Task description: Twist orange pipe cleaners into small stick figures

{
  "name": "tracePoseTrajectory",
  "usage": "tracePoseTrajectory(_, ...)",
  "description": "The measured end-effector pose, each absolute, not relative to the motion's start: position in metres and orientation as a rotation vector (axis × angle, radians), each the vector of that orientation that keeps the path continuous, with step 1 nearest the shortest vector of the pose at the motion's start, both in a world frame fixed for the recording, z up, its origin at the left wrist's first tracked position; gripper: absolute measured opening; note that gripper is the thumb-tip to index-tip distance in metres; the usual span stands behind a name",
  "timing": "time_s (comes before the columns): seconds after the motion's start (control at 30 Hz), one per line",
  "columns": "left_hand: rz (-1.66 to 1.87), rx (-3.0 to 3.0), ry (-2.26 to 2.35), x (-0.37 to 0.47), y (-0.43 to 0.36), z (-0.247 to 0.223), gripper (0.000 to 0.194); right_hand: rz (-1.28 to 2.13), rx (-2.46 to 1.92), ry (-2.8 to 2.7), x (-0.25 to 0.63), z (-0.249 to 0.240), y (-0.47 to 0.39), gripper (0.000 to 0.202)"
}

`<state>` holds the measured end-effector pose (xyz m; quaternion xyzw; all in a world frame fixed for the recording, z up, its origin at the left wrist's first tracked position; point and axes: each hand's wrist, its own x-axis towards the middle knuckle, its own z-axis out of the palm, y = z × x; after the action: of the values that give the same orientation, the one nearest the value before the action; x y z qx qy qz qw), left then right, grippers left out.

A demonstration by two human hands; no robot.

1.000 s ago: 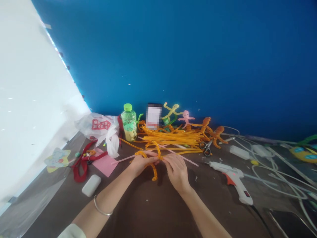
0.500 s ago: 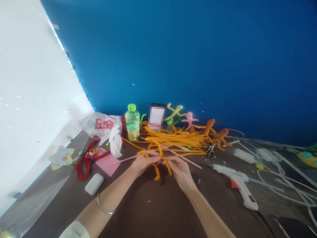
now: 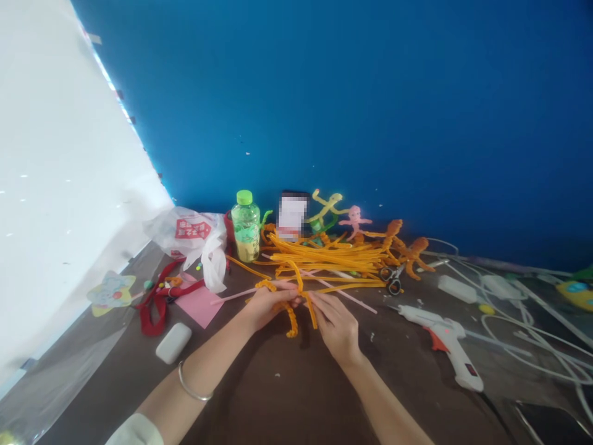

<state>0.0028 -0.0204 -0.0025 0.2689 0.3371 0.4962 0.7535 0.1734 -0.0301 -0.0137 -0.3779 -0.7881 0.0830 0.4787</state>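
Note:
My left hand [image 3: 273, 304] is closed on a twisted orange pipe-cleaner piece [image 3: 291, 322], with one coiled end hanging below the fingers and another above them. My right hand [image 3: 337, 321] pinches an orange pipe cleaner [image 3: 311, 312] where it meets the piece, and the fingertips of both hands nearly touch. One strand rises above the fingers and another slants down between the hands. Just behind lies a pile of orange pipe cleaners [image 3: 333, 259]. Small scissors [image 3: 393, 281] rest at the pile's right end.
A green-capped bottle [image 3: 246, 228], plastic bag [image 3: 185, 232] and pipe-cleaner figures [image 3: 355, 220] stand at the back. Left are a red ribbon [image 3: 155, 312], pink paper [image 3: 201, 306] and white case [image 3: 173, 343]. Right are a glue gun [image 3: 447, 337], white cables [image 3: 519, 346] and a dark phone [image 3: 553, 423].
My right hand has turned slightly, with its knuckles higher and its fingers closer together. The lower strand hangs a little steeper. The whole view has shifted slightly.

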Motion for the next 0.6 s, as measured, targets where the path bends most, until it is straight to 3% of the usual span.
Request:
tracePoseTrajectory(0.23,1.161,0.619,0.785,0.007,-0.022,-0.002,0.020,0.351,-1.015,-1.843,0.169,-0.006,-0.033,0.019)
tracePoseTrajectory(0.4,1.192,0.764,0.861,0.008,-0.025,-0.005,0.025,0.838,-1.243,-1.478,0.164,-0.004,-0.036,0.031)
tracePoseTrajectory(0.6,1.127,0.973,1.033,0.006,-0.025,-0.001,0.029,1.290,-1.163,-1.103,0.160,-0.011,-0.030,0.038)
